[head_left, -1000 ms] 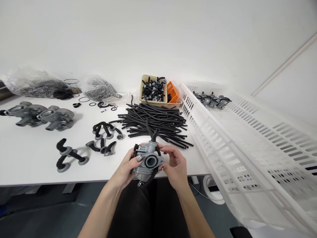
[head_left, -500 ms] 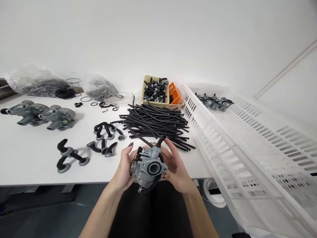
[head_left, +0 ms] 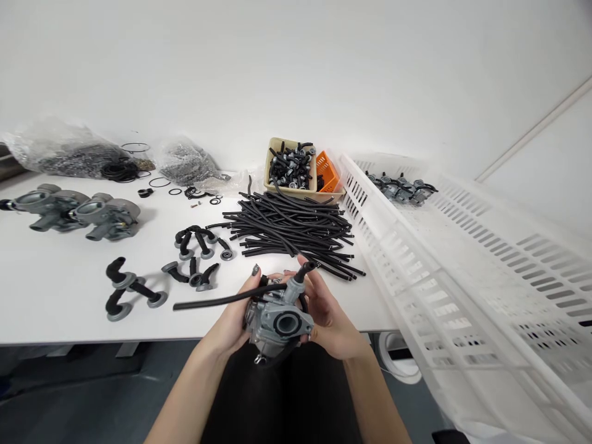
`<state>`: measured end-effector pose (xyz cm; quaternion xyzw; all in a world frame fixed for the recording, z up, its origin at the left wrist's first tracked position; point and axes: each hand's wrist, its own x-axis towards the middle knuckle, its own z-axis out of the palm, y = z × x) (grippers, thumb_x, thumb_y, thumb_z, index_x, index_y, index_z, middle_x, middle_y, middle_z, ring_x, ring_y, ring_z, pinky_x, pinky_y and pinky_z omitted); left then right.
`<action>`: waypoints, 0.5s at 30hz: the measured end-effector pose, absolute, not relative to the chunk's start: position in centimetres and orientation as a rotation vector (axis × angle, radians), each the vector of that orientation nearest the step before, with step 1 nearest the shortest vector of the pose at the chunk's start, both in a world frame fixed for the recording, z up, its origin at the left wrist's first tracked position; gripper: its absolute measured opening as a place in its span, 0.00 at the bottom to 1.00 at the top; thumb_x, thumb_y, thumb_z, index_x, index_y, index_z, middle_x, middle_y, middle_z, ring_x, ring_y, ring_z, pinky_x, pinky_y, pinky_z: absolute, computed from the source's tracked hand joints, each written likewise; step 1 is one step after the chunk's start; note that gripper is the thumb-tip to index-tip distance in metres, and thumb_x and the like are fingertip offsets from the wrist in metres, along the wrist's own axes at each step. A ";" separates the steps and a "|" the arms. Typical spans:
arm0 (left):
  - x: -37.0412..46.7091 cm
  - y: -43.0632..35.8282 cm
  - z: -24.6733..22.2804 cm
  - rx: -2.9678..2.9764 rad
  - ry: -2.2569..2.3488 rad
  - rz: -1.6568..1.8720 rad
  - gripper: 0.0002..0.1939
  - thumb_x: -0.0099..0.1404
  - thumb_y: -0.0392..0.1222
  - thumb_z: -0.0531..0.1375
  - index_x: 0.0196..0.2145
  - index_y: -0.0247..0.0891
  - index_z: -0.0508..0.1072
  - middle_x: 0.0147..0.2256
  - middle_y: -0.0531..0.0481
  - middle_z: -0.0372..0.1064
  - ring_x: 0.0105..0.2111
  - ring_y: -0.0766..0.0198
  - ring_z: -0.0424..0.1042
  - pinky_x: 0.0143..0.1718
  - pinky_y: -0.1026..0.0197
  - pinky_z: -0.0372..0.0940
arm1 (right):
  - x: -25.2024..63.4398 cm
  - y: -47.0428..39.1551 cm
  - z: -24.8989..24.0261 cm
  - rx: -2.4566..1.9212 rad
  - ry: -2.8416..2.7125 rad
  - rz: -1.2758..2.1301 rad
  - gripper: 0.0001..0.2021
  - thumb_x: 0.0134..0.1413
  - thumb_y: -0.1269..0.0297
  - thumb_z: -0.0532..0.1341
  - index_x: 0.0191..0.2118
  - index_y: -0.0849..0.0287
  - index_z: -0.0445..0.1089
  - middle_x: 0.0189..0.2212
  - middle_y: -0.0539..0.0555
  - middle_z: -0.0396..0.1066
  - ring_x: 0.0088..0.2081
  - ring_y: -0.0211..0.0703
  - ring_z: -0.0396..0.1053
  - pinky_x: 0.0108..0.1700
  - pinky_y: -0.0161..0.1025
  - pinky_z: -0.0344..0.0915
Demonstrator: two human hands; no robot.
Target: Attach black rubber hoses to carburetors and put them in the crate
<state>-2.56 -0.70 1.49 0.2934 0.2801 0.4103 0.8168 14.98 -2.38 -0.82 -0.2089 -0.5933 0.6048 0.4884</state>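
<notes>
A grey metal carburetor [head_left: 277, 320] with a black ringed round opening is held between both hands above the table's front edge. My left hand [head_left: 235, 317] grips its left side, and my right hand [head_left: 330, 317] is wrapped round its right side. On its top sits a short black rubber elbow [head_left: 304, 271]. A long black hose [head_left: 208, 302] extends from the carburetor out to the left, over my left hand. Some fingertips are hidden behind the body. Beyond the hands lies a pile of black hoses [head_left: 291, 225].
Two carburetors [head_left: 108, 216] stand at the left, near black elbows with grey caps [head_left: 157, 299]. Plastic bags [head_left: 185, 163] lie behind. A cream bin [head_left: 268, 163] of small parts and an orange basket [head_left: 327, 172] stand at the back. A white crate [head_left: 402, 265] with carburetors fills the right.
The long hose on the held carburetor has swung from pointing up and left over the pile to pointing left. The carburetor has turned and shifted slightly; both hands keep hold of it.
</notes>
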 end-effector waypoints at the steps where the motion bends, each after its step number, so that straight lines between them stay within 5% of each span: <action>1: -2.6 -0.6 1.4 0.634 0.623 0.894 0.28 0.56 0.61 0.65 0.42 0.32 0.79 0.34 0.41 0.80 0.38 0.48 0.79 0.39 0.54 0.72 | 14.9 -2.4 -0.9 -0.515 -1.428 1.456 0.42 0.53 0.56 0.69 0.69 0.36 0.47 0.64 0.54 0.61 0.56 0.47 0.69 0.58 0.48 0.64; 9: -2.1 -0.7 1.0 0.748 0.722 1.148 0.24 0.56 0.54 0.68 0.46 0.36 0.78 0.42 0.43 0.78 0.44 0.50 0.76 0.42 0.58 0.69 | 14.6 -2.0 -1.1 -0.693 -1.154 1.308 0.35 0.51 0.58 0.71 0.63 0.42 0.59 0.58 0.56 0.69 0.62 0.50 0.63 0.64 0.54 0.58; 15: -1.8 -0.7 0.4 0.830 0.874 1.394 0.27 0.56 0.55 0.68 0.50 0.39 0.73 0.43 0.44 0.76 0.42 0.53 0.75 0.42 0.58 0.68 | 14.6 -2.7 -1.0 -0.808 -0.926 1.108 0.11 0.58 0.58 0.65 0.47 0.49 0.73 0.45 0.55 0.73 0.49 0.46 0.72 0.50 0.45 0.70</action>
